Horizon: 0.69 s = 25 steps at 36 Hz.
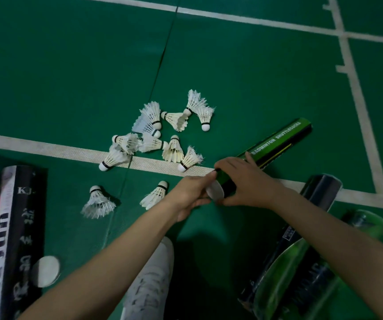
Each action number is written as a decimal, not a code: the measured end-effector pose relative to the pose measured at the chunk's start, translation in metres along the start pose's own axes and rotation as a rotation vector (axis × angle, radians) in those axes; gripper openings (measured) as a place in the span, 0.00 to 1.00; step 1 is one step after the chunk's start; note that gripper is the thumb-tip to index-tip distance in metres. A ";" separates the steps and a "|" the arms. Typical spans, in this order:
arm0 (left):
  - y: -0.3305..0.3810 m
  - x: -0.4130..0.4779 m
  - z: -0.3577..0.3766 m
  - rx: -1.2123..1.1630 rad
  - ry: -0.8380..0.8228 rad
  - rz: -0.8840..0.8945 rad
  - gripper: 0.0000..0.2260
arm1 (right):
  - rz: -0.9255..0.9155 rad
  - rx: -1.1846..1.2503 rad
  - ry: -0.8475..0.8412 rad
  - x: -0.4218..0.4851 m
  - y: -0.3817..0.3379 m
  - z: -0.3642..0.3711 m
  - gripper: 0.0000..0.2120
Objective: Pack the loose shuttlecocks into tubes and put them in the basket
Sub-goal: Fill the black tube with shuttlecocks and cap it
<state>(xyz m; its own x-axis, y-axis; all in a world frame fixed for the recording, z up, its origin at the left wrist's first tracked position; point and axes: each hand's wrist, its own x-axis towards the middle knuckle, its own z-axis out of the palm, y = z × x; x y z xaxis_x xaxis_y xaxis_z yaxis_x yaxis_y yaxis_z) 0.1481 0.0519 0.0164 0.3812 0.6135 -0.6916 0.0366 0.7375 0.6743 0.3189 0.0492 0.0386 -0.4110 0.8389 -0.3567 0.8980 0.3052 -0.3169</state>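
Observation:
A green and black shuttlecock tube [276, 144] lies slanted on the green court floor. My right hand [246, 181] grips its near end from above. My left hand [190, 195] pinches the white cap [216, 191] at that same end. Several loose white shuttlecocks [162, 132] lie in a heap on the floor just left of the tube. Two more shuttlecocks [98, 202] lie apart, nearer to me. No basket is in view.
A black tube [12, 239] lies at the lower left with a white cap [45, 271] beside it. Dark and green tubes [301, 262] are piled at the lower right. My white shoe [151, 280] is below my hands. White court lines [356, 100] cross the floor.

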 end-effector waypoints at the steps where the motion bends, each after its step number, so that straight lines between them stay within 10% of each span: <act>1: 0.003 0.000 0.000 -0.004 0.006 0.014 0.13 | 0.011 0.019 0.014 0.000 -0.001 0.000 0.41; 9: -0.007 0.008 0.013 0.060 0.004 -0.001 0.13 | 0.050 0.028 -0.049 -0.004 0.006 0.001 0.42; 19: -0.020 0.010 -0.014 0.737 0.270 0.138 0.15 | 0.047 -0.242 -0.494 -0.015 0.013 0.041 0.45; 25: -0.023 0.017 -0.028 1.066 0.370 0.265 0.18 | 0.246 -0.197 -0.338 -0.012 0.027 0.034 0.30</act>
<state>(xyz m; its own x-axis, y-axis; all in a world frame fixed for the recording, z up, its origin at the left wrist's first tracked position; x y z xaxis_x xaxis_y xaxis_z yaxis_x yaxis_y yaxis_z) 0.1282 0.0528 -0.0179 0.2062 0.8883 -0.4104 0.8232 0.0692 0.5635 0.3426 0.0319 0.0043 -0.1802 0.7132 -0.6774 0.9747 0.2223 -0.0253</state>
